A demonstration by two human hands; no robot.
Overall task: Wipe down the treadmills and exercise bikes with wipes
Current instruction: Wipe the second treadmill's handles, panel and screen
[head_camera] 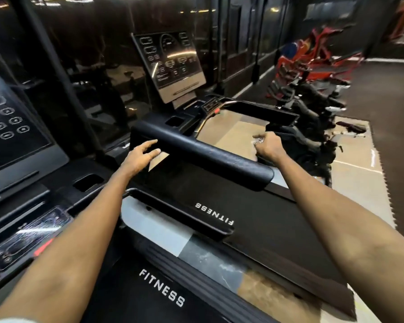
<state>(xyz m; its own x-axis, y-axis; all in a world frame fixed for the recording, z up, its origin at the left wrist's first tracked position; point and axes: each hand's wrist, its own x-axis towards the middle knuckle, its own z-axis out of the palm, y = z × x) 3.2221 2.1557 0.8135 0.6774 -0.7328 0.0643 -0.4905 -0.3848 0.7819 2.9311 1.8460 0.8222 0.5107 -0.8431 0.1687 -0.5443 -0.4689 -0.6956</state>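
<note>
Both arms are bare, left forearm [79, 229] and right forearm [336, 217], down to the left hand [141, 155] and right hand [269, 146]. A pale strip of cloth [12, 320], perhaps a sleeve edge, shows at the left arm's upper end.

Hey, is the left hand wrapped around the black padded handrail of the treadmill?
No, the left hand has its fingers stretched out straight toward the handrail, not curled round it.

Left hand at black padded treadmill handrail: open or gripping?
Open: left hand has straight fingers, not curled round the black padded treadmill handrail.
</note>
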